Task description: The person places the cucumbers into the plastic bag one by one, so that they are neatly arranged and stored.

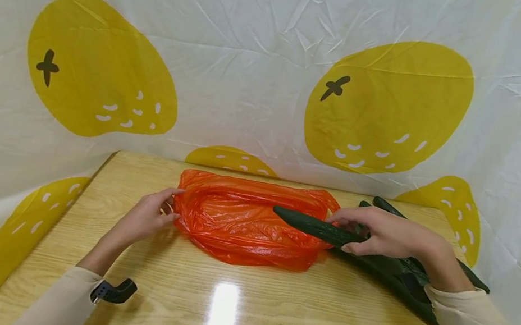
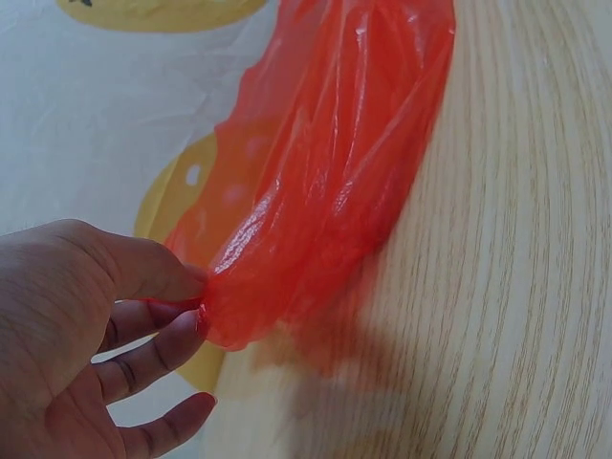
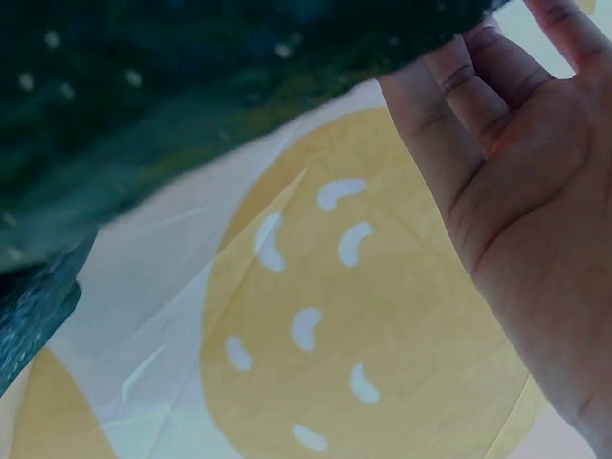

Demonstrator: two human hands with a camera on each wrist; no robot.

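An orange-red plastic bag (image 1: 242, 247) lies on the wooden table with its mouth spread wide. At its left edge my left hand (image 1: 150, 215) pinches the thin plastic; the left wrist view shows thumb and fingertips on the bag (image 2: 316, 191). My right hand (image 1: 389, 234) grips a long dark green cucumber (image 1: 307, 225), whose tip reaches over the bag's right part. Up close in the right wrist view, the cucumber (image 3: 191, 105) crosses the top beside the hand (image 3: 535, 182). Other cucumbers (image 1: 376, 270) lie under and behind the right hand, partly hidden by it.
The wooden table (image 1: 306, 323) carries a bright light reflection near its front. A white cloth (image 1: 246, 92) with yellow fruit prints hangs behind and along the sides. A black strap (image 1: 117, 291) sits at the left wrist.
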